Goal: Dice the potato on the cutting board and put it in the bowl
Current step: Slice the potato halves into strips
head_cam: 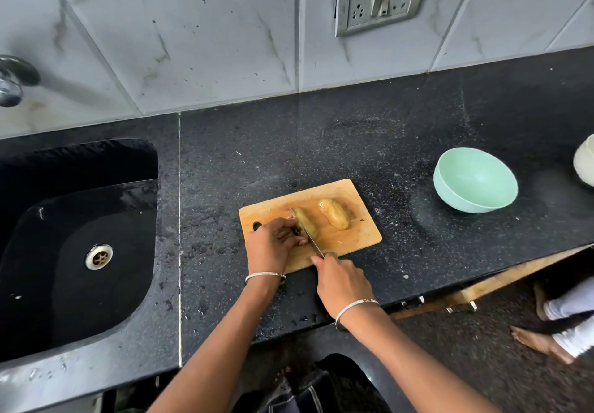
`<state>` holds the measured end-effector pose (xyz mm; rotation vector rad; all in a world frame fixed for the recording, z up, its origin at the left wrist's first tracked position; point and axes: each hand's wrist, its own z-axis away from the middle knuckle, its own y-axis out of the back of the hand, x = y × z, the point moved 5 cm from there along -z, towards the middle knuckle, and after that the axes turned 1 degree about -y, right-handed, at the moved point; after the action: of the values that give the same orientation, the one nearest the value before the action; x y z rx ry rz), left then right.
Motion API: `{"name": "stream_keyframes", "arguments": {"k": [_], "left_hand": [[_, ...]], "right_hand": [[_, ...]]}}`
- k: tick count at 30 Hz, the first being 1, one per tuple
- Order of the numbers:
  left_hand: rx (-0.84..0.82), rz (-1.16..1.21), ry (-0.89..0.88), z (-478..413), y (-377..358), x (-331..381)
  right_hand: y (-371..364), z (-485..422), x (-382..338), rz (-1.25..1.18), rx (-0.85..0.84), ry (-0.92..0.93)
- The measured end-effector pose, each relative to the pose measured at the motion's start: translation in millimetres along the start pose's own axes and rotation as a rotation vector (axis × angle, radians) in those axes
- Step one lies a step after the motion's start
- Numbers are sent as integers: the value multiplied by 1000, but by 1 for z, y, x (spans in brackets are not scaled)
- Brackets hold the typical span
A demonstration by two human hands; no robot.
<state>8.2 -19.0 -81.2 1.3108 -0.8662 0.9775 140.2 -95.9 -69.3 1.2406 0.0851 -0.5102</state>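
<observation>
**Slicing under way, nothing in the bowl yet**

The potato lies in two long pieces on the cutting board [360, 236], at the centre of the frame. The left piece [305, 224] is under the knife [314, 243]; the right piece [334, 215] lies just beside it, untouched. The left hand [271, 242] curls its fingers onto the left piece and steadies it. The right hand [340, 279] is clenched round the knife handle, with the blade running up and left across that piece.

Judged from this, the work is at an early cut: the pieces are still large and no dice show on the board. The next move calls for a firm downward stroke with the left fingertips kept back from the edge, then crosswise cuts. The mint-green bowl [450, 194] stands well apart at the right of the frame on the dark bench [353, 142], and looks empty.

The knife handle is hidden inside the fist. How deep the blade sits in the potato cannot be told, and the left fingertips are partly lost behind the blade. A pale vessel [585, 162] is cut off by the right edge. A tap [13, 81] is cropped at the upper left, above the sink [80, 300].
</observation>
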Motion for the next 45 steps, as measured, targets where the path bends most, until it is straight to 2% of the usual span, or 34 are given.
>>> {"name": "stream_keyframes", "arguments": {"k": [4, 8, 24, 36, 45], "left_hand": [[-5, 40, 0, 3, 2, 4], [25, -15, -27, 7, 3, 7], [87, -102, -6, 14, 1, 9], [78, -331, -71, 18, 4, 26], [73, -371, -67, 14, 4, 22]], "right_hand": [[13, 6, 2, -96, 52, 47], [15, 1, 2, -180, 17, 93], [7, 15, -1, 40, 170, 169], [-2, 15, -6, 226, 201, 136], [-5, 9, -9, 181, 179, 135]]}}
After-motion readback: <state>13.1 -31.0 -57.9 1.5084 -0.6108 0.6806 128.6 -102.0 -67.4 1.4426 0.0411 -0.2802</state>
